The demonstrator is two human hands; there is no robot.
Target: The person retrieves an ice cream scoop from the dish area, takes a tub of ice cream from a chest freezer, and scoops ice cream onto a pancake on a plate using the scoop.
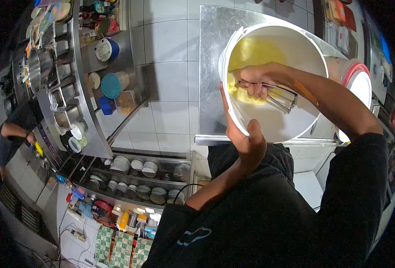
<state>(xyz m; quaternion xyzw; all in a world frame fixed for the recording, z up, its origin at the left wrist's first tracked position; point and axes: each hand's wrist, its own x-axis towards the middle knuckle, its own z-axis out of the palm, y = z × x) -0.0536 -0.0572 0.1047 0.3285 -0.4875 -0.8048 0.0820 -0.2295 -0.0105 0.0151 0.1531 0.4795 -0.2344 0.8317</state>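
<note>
A large white bucket (295,123) is tipped so that its mouth faces me, over a metal table (211,67). Soft yellow food (255,47) is smeared and heaped on its inner wall and bottom. Inside it, my right hand (253,80) is closed round a metal squeeze-handle scoop (283,97), the handle loops pointing toward the lower right. The scoop's head is partly hidden by my fingers and lies against the yellow food. My left hand (248,138) grips the bucket's near left rim, thumb at the edge and fingers along the outside.
A tub with a red-rimmed lid (358,73) stands right of the bucket. On the left, a metal shelf unit (88,102) holds pans, jars and a teal-lidded container (111,85). Stacked bowls (149,169) fill a lower rack. Another person's arm (14,130) shows at far left.
</note>
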